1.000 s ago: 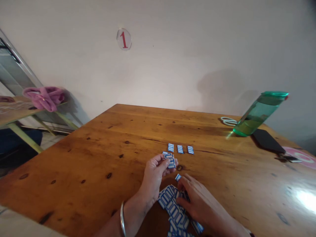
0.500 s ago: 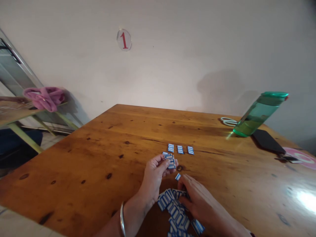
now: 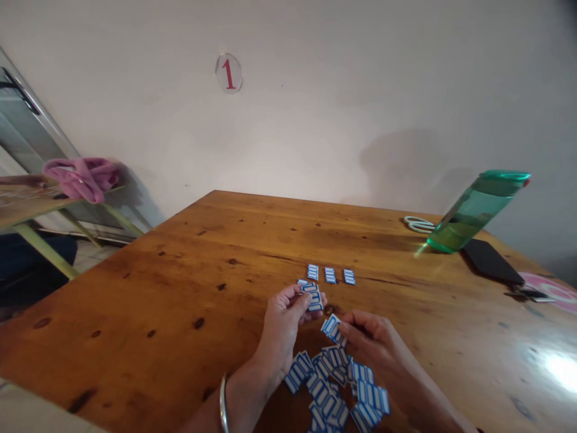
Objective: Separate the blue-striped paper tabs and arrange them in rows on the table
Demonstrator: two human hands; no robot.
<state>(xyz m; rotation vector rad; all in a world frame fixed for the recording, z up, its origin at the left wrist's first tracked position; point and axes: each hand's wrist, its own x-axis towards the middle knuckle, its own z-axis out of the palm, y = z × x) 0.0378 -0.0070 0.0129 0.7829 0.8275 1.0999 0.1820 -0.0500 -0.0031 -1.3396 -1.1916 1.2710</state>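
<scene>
My left hand [image 3: 286,313] pinches a small bundle of blue-and-white label cards [image 3: 314,298], the thumb lying over it. Between the thumb and fingers of my right hand [image 3: 374,340] are more label cards of the same kind [image 3: 332,326], held just beyond the loose heap. That heap of label cards [image 3: 324,391] lies spread on the table below both hands, its near end cut off by the picture's edge. Past my left hand, three small stacks of label cards [image 3: 330,275] stand in a row, and another [image 3: 302,282] is partly hidden behind the fingers.
The wooden table [image 3: 202,258] reaches the wall. At its right stand a green bottle [image 3: 473,210], a white coiled cable [image 3: 418,225], a dark flat case [image 3: 491,261], keys [image 3: 525,293] and a pink disc [image 3: 552,287]. A pink cloth [image 3: 85,178] rests on another table at left.
My right hand has drawn up and right from the heap with label cards in its fingers, uncovering cards beneath. The left hand keeps its grip, nearly still.
</scene>
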